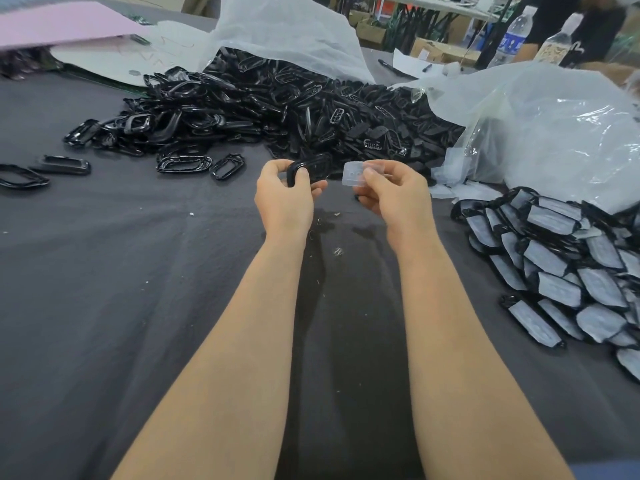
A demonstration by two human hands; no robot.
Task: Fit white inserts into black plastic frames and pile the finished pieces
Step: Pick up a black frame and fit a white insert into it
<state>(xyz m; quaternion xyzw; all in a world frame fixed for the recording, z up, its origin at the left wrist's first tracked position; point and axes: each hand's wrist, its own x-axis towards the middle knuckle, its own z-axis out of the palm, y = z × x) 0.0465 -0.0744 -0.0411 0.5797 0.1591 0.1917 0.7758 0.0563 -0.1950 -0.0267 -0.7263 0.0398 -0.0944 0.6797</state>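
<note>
Glossy black oval frame [312, 167] in left hand [282, 197] grip, frosted white insert [353, 175] pinched by right hand [394, 199]

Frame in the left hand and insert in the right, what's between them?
Nothing: in the head view a narrow open gap parts the frame from the insert, with only the loose frame pile behind it.

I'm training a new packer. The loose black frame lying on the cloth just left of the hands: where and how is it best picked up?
Probably by one long rail of the loose frame, coming from above on its near side. It lies flat, apart from the heap, and its open middle lets a finger hook through while the thumb pinches the rail from outside.
</note>
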